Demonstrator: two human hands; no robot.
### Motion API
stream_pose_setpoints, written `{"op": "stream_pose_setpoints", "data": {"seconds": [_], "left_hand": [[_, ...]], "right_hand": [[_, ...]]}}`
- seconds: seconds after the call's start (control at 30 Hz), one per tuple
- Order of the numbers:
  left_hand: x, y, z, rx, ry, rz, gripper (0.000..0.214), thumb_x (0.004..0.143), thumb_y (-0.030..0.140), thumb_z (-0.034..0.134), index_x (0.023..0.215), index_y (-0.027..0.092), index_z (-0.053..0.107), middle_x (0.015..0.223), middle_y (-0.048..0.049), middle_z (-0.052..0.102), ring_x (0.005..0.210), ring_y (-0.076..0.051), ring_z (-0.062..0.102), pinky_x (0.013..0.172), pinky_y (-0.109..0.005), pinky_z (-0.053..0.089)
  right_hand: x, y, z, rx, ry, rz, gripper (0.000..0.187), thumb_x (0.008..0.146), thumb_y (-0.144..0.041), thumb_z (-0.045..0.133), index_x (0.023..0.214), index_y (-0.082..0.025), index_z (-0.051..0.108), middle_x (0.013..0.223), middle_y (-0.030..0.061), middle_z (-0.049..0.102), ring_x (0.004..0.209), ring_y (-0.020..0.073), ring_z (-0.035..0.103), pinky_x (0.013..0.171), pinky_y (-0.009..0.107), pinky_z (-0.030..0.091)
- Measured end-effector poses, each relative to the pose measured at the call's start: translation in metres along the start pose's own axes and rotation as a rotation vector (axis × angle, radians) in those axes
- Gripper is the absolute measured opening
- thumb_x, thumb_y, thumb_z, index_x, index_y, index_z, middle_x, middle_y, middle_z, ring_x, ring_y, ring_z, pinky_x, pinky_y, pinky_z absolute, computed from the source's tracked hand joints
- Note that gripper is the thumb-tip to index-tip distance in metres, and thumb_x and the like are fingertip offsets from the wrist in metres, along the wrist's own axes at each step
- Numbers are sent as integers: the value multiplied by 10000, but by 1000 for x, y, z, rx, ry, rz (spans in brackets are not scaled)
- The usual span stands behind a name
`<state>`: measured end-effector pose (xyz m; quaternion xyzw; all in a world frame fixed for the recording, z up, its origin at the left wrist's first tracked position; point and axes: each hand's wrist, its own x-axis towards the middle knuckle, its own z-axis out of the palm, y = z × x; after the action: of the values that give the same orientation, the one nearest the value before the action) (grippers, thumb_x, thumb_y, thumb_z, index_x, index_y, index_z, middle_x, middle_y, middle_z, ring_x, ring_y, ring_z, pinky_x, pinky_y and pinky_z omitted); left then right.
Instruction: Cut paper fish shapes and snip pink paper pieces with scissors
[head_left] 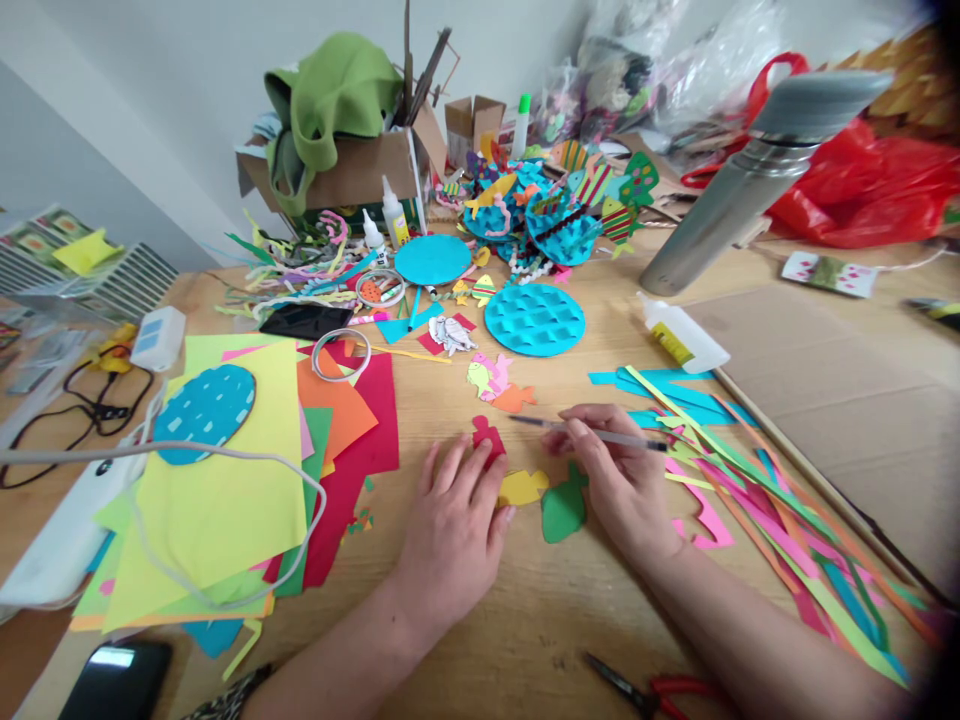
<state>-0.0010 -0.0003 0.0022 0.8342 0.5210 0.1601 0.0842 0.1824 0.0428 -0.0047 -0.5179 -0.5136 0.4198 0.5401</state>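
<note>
My left hand (pixel 454 510) lies flat on the table, fingers stretched out, its fingertips on a red paper fish (pixel 487 437). In my right hand (pixel 619 480) is a slim pen (pixel 611 437), its tip pointing left above the table. Between the hands lie a yellow paper fish (pixel 521 488) and a green paper fish (pixel 564 510); the green one is close to the right hand's fingers. Beyond them rest an orange paper fish (pixel 514 398), a pink one (pixel 495 372) and a pale yellow one (pixel 478 378), touching one another.
Coloured paper sheets (pixel 225 520) are stacked at left under a white cable. Paper strips (pixel 795 530) and a glue bottle (pixel 686 335) lie at right, near a steel flask (pixel 750 190). Blue discs (pixel 535 320) stand farther back. Red-handled pliers (pixel 660 695) lie at the front edge.
</note>
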Motion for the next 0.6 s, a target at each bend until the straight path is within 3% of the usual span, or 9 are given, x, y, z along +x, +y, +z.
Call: {"op": "stream_pose_setpoints", "data": {"seconds": [0.1,0.2,0.37,0.6], "left_hand": [[1,0,-2,-29,8,18,353,942,287,461,1253,163,572,1347,-86,580,1359,-293,382,1141,-561,282],[1,1,-4,-47,4,46,334,934,270,469,1217,144,591,1315,-97,603,1357,-306,383,1135,-573,289],[2,0,-5,-56,0,66,351,935,266,462,1249,150,564,1332,-84,588,1374,-312,351,1139,-580,282],[2,-1,-4,39,78,-22,267,925,258,479,1120,150,626,1269,-123,579,1336,-319,369,1129,-581,284]], "right_hand": [[-2,-5,0,-153,-182,-175,236,987,-274,438,1164,-236,590,1004,67,703,1031,212,642,935,382,480],[0,-9,3,-345,-333,-347,259,984,-196,412,1135,-235,620,1131,99,658,1170,230,563,984,398,443],[3,-4,7,-580,-359,-550,264,952,-117,441,1128,-222,607,1029,98,682,1093,256,559,935,450,422],[-1,-5,7,-730,-264,-591,162,934,-100,461,984,-166,601,808,86,685,843,245,587,755,407,406]]}}
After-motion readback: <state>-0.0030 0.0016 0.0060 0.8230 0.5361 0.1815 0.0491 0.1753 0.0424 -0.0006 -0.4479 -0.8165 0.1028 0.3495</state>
